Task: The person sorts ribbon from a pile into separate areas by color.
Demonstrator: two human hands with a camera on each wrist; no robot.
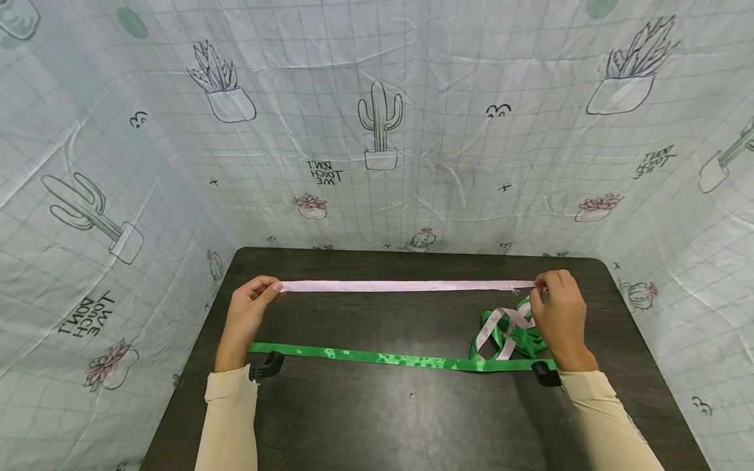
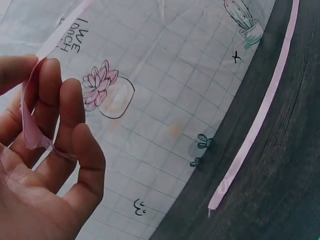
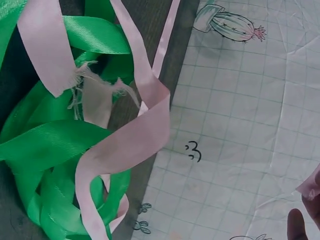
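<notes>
A pink ribbon (image 1: 406, 286) stretches straight between the two hands near the table's far edge. My left hand (image 1: 244, 317) pinches its left end; in the left wrist view the frayed tail (image 2: 36, 132) hangs inside the fingers of the left hand (image 2: 55, 175). My right hand (image 1: 561, 317) pinches the pink ribbon at the right, beside a tangled heap of green ribbon (image 1: 528, 341) and pink ribbon (image 1: 487, 333). Only fingertips of the right hand (image 3: 311, 207) show at the right wrist view's edge, with pink fabric (image 3: 311, 185) between them.
A green ribbon (image 1: 377, 358) lies across the dark table (image 1: 353, 418), passing near both wrists. Another pink strip (image 2: 255, 130) lies along the table's far side in the left wrist view. Patterned cloth (image 1: 448, 183) hangs behind and at both sides.
</notes>
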